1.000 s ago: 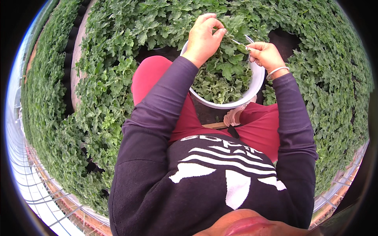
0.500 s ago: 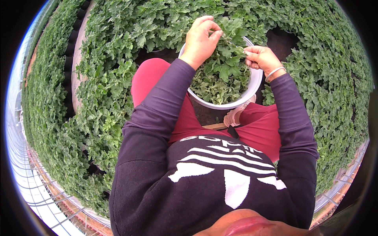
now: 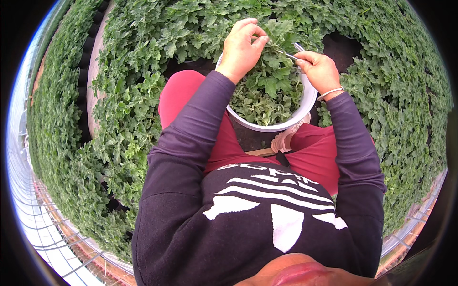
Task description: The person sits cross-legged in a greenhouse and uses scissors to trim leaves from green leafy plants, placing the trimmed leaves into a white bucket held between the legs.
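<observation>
A white bowl [image 3: 305, 107] full of cut green leafy sprigs rests between my knees. Above its far side my left hand [image 3: 241, 47] pinches the top of a leafy sprig [image 3: 279, 33] between thumb and fingers. My right hand [image 3: 318, 69], with a pale bracelet on the wrist, grips a thin metal cutting tool [image 3: 286, 54] whose tip points left at the sprig's stem, just under my left fingers. Both hands hover over the bowl. What kind of blade the tool has is too small to tell.
Dense beds of low green plants [image 3: 129, 105] surround me on the left, ahead and on the right [image 3: 405, 95]. A dark gap of bare soil [image 3: 341, 45] lies beyond the bowl. A wire mesh bench edge [image 3: 52, 233] curves along the lower left.
My left hand has shifted slightly and now holds a fuller sprig. The right hand with the tool has moved closer to it, over the bowl.
</observation>
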### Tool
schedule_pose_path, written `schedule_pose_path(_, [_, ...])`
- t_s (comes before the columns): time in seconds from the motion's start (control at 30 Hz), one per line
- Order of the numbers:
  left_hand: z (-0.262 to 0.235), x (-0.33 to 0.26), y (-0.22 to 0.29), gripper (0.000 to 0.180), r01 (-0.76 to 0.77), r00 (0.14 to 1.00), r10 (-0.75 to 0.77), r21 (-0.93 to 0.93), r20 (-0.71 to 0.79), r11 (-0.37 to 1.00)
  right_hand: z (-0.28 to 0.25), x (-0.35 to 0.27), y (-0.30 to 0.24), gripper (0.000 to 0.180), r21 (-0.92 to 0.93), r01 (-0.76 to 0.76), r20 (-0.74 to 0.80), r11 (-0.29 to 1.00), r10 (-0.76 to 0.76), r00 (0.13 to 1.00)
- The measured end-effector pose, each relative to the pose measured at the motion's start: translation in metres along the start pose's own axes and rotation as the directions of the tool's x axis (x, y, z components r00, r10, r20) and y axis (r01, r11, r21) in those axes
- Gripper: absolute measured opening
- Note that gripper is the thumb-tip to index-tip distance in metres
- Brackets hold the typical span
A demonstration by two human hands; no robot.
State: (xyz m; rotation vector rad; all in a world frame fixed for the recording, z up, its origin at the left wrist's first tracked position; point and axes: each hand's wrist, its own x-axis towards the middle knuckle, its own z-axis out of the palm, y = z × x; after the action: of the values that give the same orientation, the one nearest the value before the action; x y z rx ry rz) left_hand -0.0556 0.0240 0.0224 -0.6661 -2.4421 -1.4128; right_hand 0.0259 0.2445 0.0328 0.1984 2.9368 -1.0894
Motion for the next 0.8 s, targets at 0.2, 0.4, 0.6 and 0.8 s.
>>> schedule_pose_path(0.2, [-0.002, -0.002, 0.004, 0.012, 0.055, 0.996, -0.052, -0.043, 0.066, 0.998, 0.001, 0.006, 0.017, 0.015, 0.561, -0.367, 0.324, 0.743, 0.211, 0.922])
schedule_pose_path(0.4, [-0.001, -0.003, 0.005, 0.011, 0.034, 0.997, -0.031, -0.035, 0.077, 0.999, 0.004, 0.001, 0.02, 0.017, 0.644, -0.452, 0.372, 0.617, 0.264, 0.89])
schedule_pose_path(0.6, [-0.002, -0.004, 0.003, 0.011, 0.043, 0.996, -0.04, -0.048, 0.077, 0.998, 0.008, -0.004, 0.015, 0.018, 0.618, -0.367, 0.276, 0.695, 0.245, 0.93])
schedule_pose_path(0.8, [-0.005, -0.003, 0.003, 0.012, 0.046, 0.997, -0.044, -0.03, 0.07, 0.998, -0.024, 0.001, 0.016, 0.018, 0.806, -0.315, 0.307, 0.501, 0.101, 0.946])
